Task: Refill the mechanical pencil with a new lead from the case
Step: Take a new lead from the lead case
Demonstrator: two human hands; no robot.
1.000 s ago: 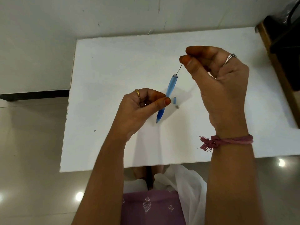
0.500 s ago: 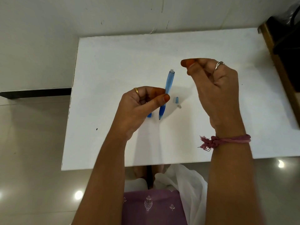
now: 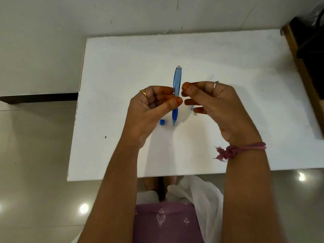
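1. Blue pencil (image 3: pixel 177 88) is standing near frame centre, its tip pointing down over the white bench (image 3: pixel 112 85).
2. Left hand (image 3: pixel 150 106) is pinching its barrel.
3. Right hand (image 3: pixel 217 106) is hovering just beside, fingers (image 3: pixel 188 87) loosely curled, holding nothing visible.
4. Small blue cap (image 3: pixel 162 122) is lying below the left hand.

Pencil (image 3: pixel 177 79) translucent blue plastic, glossy; table (image 3: pixel 122 67) matt white; wrist thread (image 3: pixel 245 148) cloth.

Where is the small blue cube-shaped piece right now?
In the head view the small blue piece lies on the white table, just below the left hand and left of the mechanical pencil tip, touching neither.
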